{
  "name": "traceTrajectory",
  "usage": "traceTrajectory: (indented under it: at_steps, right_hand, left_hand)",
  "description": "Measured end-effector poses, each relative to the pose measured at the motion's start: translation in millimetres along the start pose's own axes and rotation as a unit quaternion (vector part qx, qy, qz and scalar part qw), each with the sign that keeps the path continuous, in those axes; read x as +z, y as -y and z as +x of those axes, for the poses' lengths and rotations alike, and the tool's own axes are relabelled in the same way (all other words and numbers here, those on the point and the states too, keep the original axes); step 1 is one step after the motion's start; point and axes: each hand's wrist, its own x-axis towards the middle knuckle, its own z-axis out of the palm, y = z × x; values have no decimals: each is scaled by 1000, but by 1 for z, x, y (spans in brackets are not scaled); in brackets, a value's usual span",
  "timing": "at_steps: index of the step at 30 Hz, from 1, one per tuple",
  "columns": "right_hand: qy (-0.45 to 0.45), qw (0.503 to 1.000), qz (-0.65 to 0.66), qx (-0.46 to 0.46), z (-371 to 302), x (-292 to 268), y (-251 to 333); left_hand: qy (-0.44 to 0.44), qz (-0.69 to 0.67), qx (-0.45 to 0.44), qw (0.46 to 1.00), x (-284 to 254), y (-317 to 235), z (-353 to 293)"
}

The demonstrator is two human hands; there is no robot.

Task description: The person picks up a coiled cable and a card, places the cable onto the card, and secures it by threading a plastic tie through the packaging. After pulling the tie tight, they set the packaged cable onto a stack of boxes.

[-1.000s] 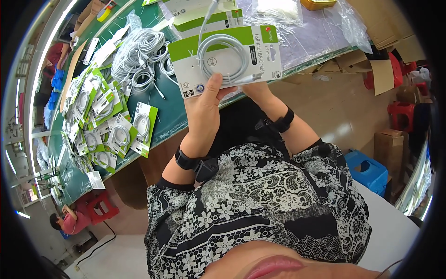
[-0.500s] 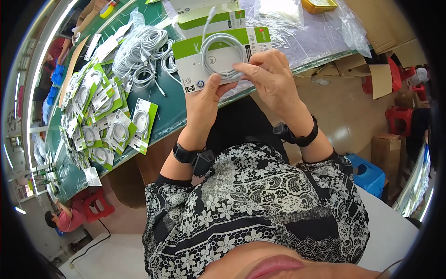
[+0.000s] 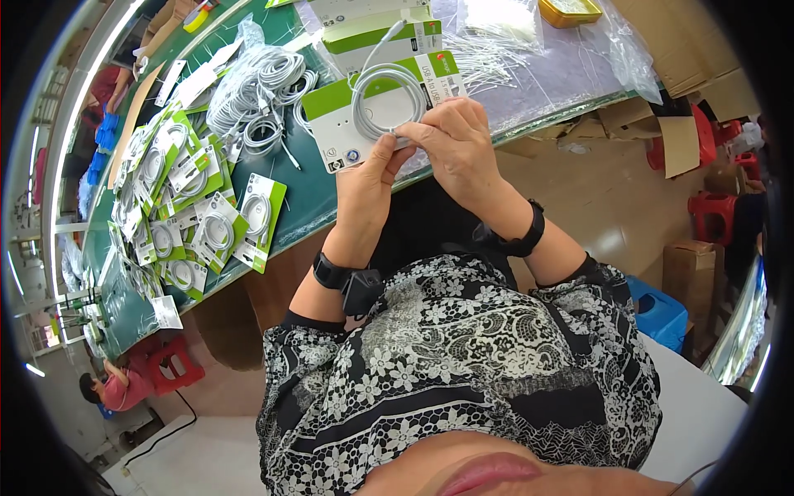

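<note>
Upright above the table's front edge is a green and white packaging card (image 3: 327, 126). A coiled light-grey cable (image 3: 357, 106) lies against its front, one plug end sticking up past the top. My left hand (image 3: 368, 183) grips the card's lower edge, thumb in front and fingers behind it. With thumb and fingertips closed, my right hand (image 3: 453, 149) pinches at the bottom of the coil, close to my left thumb. What is between those right fingertips is too small to make out.
Left on the green table (image 3: 285, 217) lies a pile of carded cables (image 3: 217, 233), with loose coiled cables (image 3: 263, 91) behind. Thin white strips (image 3: 484, 62), a yellow tray (image 3: 571, 10) and a clear plastic bag (image 3: 633, 62) are at the far right. Stacked cards (image 3: 380, 37) stand behind.
My right hand has moved left and slightly down, its fingertips now at the coil's bottom near my left thumb. The card has shifted slightly left and tilted more.
</note>
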Motion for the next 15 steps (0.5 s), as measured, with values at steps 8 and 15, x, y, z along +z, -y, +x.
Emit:
traceTrajectory:
  at_steps: [8, 15]
  right_hand:
    - [-114, 964, 151, 187, -28, -6, -19]
    - [-60, 674, 564, 473, -30, 2, -33]
  left_hand:
    - [-20, 4, 0, 1000, -5, -7, 3]
    - [-35, 29, 17, 999, -1, -10, -6]
